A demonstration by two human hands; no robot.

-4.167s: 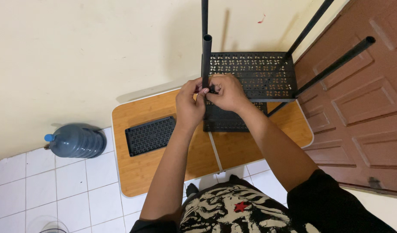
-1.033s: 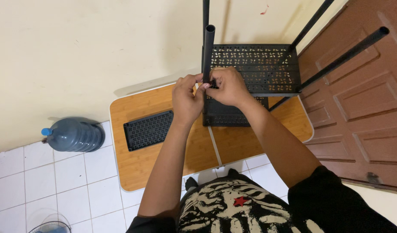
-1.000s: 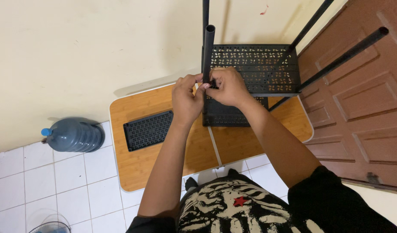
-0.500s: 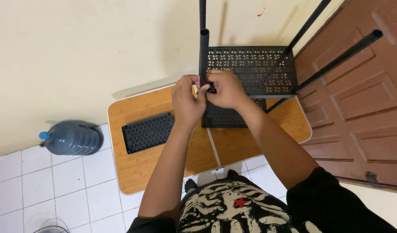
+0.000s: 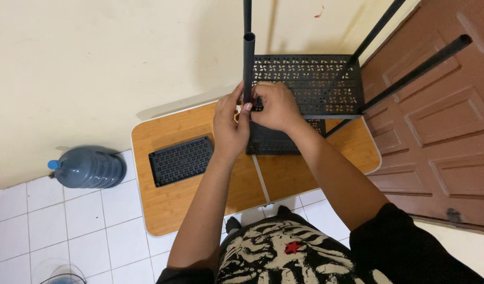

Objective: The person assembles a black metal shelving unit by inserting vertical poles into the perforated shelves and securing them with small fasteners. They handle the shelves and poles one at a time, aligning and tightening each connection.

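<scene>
From my head camera, looking straight down, both my hands meet just above the middle of the frame at the near corner of a black metal rack. My left hand is wrapped around the base of an upright black tube, thumb and fingers closed on it where it meets the shelf corner. My right hand is curled shut just to the right of that tube, its fingertips pinching something small and dark against the joint; I cannot tell what the piece is, since my fingers cover it. The two hands touch each other at the tube.

The tube rises toward the top edge of the frame, its open end facing the camera. Right of it lies the perforated black shelf, with a second shelf below it showing under my right wrist. Two more black poles slant toward the upper right, across a brown panelled door.

Under the rack is a low wooden surface, in the centre of the frame, standing on white floor tiles. A loose perforated black panel lies flat on its left half, well apart from my hands. At the left edge, a blue water jug lies on its side on the tiles against the cream wall.
</scene>
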